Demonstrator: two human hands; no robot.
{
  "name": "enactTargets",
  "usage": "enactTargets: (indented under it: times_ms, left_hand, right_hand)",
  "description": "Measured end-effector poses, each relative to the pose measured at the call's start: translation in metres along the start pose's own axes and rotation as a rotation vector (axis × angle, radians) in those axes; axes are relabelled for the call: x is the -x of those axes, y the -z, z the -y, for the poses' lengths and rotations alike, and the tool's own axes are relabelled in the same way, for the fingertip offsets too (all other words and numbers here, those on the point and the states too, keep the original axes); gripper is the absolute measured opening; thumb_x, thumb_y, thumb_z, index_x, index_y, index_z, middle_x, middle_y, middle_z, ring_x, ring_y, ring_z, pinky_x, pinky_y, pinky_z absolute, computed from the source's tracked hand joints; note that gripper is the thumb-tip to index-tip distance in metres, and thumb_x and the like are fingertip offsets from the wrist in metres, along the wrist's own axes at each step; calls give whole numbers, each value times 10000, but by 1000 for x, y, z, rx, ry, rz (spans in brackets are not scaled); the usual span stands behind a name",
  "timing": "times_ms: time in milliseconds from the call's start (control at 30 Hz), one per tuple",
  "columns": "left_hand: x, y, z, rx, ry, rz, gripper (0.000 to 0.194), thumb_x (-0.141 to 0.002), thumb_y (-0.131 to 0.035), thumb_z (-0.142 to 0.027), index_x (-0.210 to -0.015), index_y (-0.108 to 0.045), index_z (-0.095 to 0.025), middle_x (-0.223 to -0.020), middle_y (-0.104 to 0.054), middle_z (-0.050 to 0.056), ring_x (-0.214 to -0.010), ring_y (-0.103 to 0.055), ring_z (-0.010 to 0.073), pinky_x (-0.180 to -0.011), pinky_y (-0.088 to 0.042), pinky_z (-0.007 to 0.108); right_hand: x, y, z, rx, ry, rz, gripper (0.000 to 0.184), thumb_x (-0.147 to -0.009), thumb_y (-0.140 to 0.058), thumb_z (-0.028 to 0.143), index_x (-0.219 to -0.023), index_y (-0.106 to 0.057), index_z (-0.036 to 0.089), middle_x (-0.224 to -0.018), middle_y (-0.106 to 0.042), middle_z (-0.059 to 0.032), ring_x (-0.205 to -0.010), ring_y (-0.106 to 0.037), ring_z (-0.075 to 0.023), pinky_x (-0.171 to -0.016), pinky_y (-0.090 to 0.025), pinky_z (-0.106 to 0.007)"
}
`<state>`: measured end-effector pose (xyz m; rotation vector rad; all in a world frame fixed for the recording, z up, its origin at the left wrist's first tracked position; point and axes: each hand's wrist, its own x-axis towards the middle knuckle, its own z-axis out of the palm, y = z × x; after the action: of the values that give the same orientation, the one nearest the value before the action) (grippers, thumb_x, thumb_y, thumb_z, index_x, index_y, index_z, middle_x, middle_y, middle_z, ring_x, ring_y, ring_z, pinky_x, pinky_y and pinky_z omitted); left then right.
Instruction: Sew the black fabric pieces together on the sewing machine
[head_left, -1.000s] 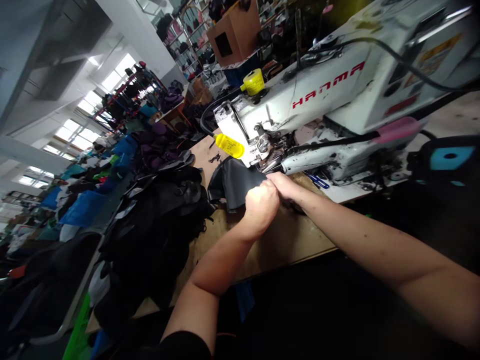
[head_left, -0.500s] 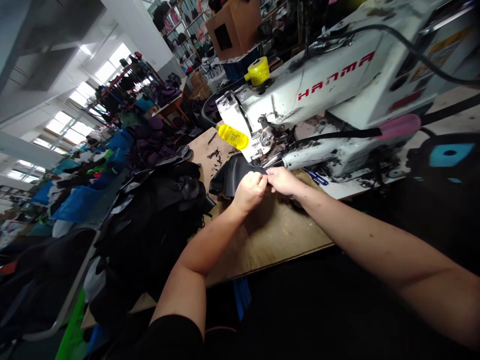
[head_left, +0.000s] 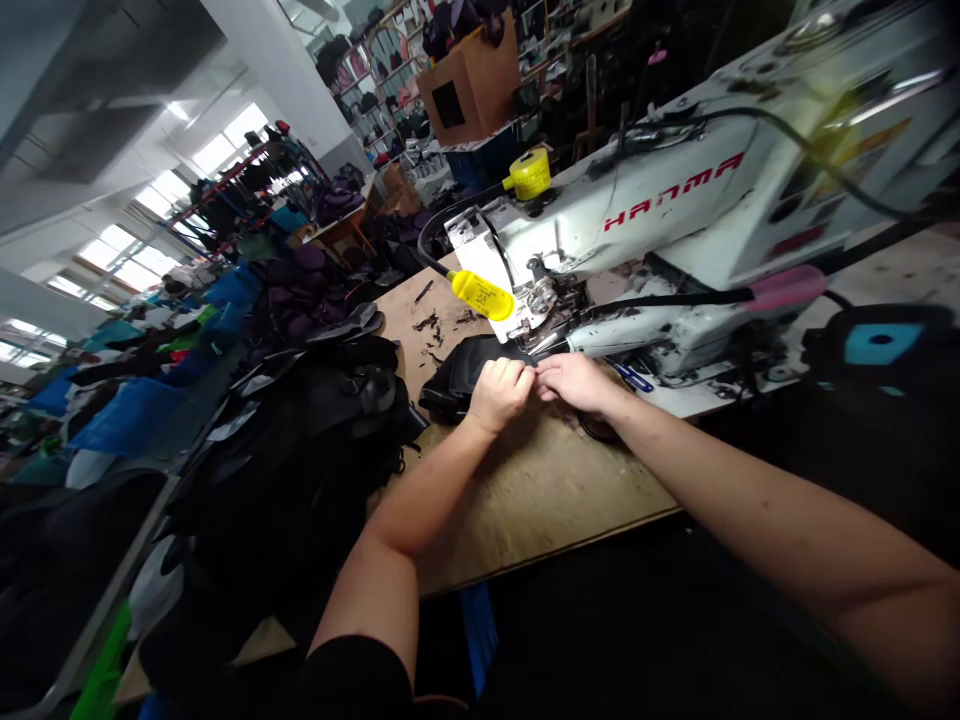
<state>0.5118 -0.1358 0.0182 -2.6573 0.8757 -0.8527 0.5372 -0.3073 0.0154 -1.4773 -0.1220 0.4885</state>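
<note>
The left hand (head_left: 501,395) and right hand (head_left: 576,383) have drawn together, the left grip pinching the black fabric piece (head_left: 466,368), now lower on the wooden counter (head_left: 540,500) beside the Hanma sewing machine (head_left: 637,210), the right grip's hold unclear.

Plywood workbench (head_left: 540,500): sewing machine (head_left: 660,210) along far right side; folded fabric panel (head_left: 457,380) on bench, just before machine's needle area; scraps (head_left: 431,325) on bench behind panel, left of machine. Heap of bags (head_left: 300,440) along bench's left edge. Cardboard box (head_left: 457,95) behind machine. Storage racks (head_left: 367,90) behind box, further left.
</note>
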Motion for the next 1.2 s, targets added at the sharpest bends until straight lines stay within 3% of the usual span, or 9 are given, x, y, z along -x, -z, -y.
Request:
enactTargets:
  times_ms: [67, 167, 267, 400, 600, 733, 900, 1067, 1200]
  left_hand:
    - [7, 4, -2, -11, 69, -16, 269, -1023, -441, -282, -1102, -665, -156, -1024, -675, 121, -895, -568, 236, -715, -342, 378]
    - [13, 8, -1, -47, 173, 17, 324, -1010, -463, -278, -1253, -622, -133, -1136, -662, 157, -981, -568, 264, -739, -361, 392]
    - [14, 7, 7, -55, 161, 94, 312, -1025, -432, -235, -1251, -635, -166, -1102, -674, 138, -950, -577, 249, -725, -355, 384]
    - [5, 2, 18, -64, 136, 170, 342, -1044, -367, -210, -1224, -652, -151, -960, -674, 115, -870, -576, 239, -706, -340, 380]
    - [-11, 5, 33, -84, 230, 265, 327, -1034, -357, -199, -1041, -679, -143, -966, -650, 136, -942, -563, 275, -764, -354, 401]
    - [4, 18, 63, -134, 333, 314, 284, -1011, -398, -181, -1003, -681, -157, -987, -669, 139, -958, -572, 286, -803, -361, 417]
    - [45, 44, 95, -172, 334, 346, 282, -990, -417, -149, -925, -690, -169, -873, -674, 118, -901, -588, 272, -828, -366, 409]
    - [59, 70, 86, -173, 263, 324, 246, -990, -445, -180, -910, -677, -183, -861, -663, 111, -904, -584, 273, -809, -371, 405]
    - [50, 95, 82, -136, 360, 316, 248, -1006, -456, -246, -914, -679, -186, -875, -678, 101, -899, -606, 261, -792, -391, 382]
  right_hand:
    - [6, 7, -11, 152, 8, -22, 148, -802, -583, 132, -905, -690, 131, -770, -724, -77, -652, -658, -172, -660, -550, -284]
    - [17, 26, -34, 716, 121, -60, 266, -867, -570, 192, -1091, -702, 135, -945, -751, -113, -862, -693, -233, -824, -533, -331]
    - [28, 42, -58, 1197, 185, -98, 377, -866, -551, 141, -1222, -662, 90, -1178, -689, -193, -1121, -626, -302, -992, -458, -382]
    - [37, 52, -79, 1374, 130, -105, 448, -833, -495, 46, -1258, -636, 58, -1263, -605, -244, -1183, -569, -337, -1016, -424, -408]
    - [33, 66, -75, 1267, -45, -24, 597, -737, -652, 185, -1319, -578, 77, -1099, -686, -198, -998, -652, -313, -817, -482, -346]
    - [42, 67, -72, 1025, -34, 23, 609, -754, -650, 246, -1357, -595, 180, -953, -716, -98, -837, -666, -248, -713, -469, -305]
    - [49, 24, -52, 648, 60, 39, 391, -821, -642, 386, -1170, -662, 209, -791, -640, -17, -737, -612, -194, -690, -494, -301]
    - [25, -35, -7, 26, -74, -6, 366, -900, -537, 513, -1142, -510, 240, -661, -486, 67, -509, -484, -127, -472, -464, -244]
    - [21, -34, -5, 134, 24, 8, 308, -906, -533, 497, -1030, -541, 215, -662, -522, 42, -494, -475, -129, -464, -443, -249]
